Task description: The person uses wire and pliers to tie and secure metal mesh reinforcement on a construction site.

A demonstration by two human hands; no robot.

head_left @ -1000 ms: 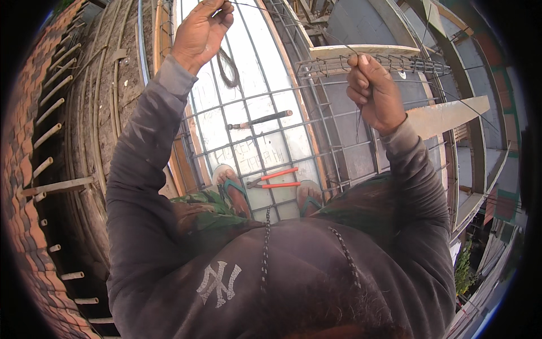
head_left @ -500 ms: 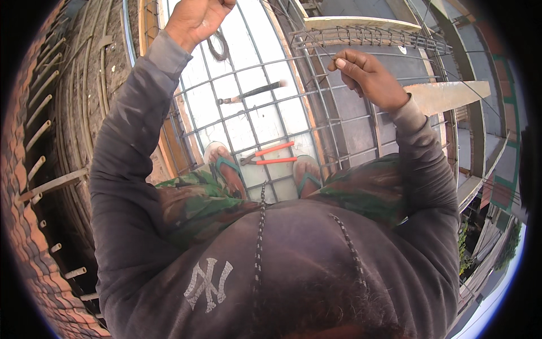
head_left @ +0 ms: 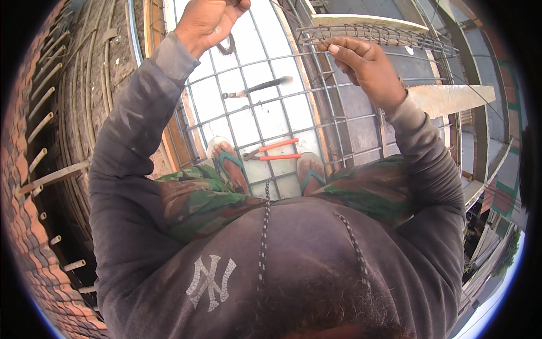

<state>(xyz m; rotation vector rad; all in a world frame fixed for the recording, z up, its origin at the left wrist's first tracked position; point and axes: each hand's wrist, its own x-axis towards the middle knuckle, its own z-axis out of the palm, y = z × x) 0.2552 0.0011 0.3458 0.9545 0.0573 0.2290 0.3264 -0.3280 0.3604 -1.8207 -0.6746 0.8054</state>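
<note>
My left hand [head_left: 212, 24] is raised at the top edge with its fingers curled; the picture's edge cuts off part of them, so what they hold is hidden. Over the steel bars at right, my right hand [head_left: 367, 66] is closed in a pinch, thumb against forefinger. Whatever sits between those fingertips is too thin to make out. Below both hands spreads a grid of steel reinforcing bars [head_left: 243, 115]. A dark coil of wire [head_left: 227, 46] lies by my left hand. Red-handled pincers [head_left: 276, 157] rest between my feet, and a dark-handled tool [head_left: 258, 88] lies beyond them.
White panels [head_left: 271, 121] lie under the grid between wooden edges. A bar cage [head_left: 384, 37] and a pale plank [head_left: 451, 99] are at right. Bamboo poles [head_left: 84, 73] and roof tiles [head_left: 34, 271] line the left. My sandalled feet [head_left: 230, 166] stand on the grid.
My right hand has risen slightly and shifted a little left relative to the bars. My left hand has moved slightly right and down in the picture. The view has shifted a little.
</note>
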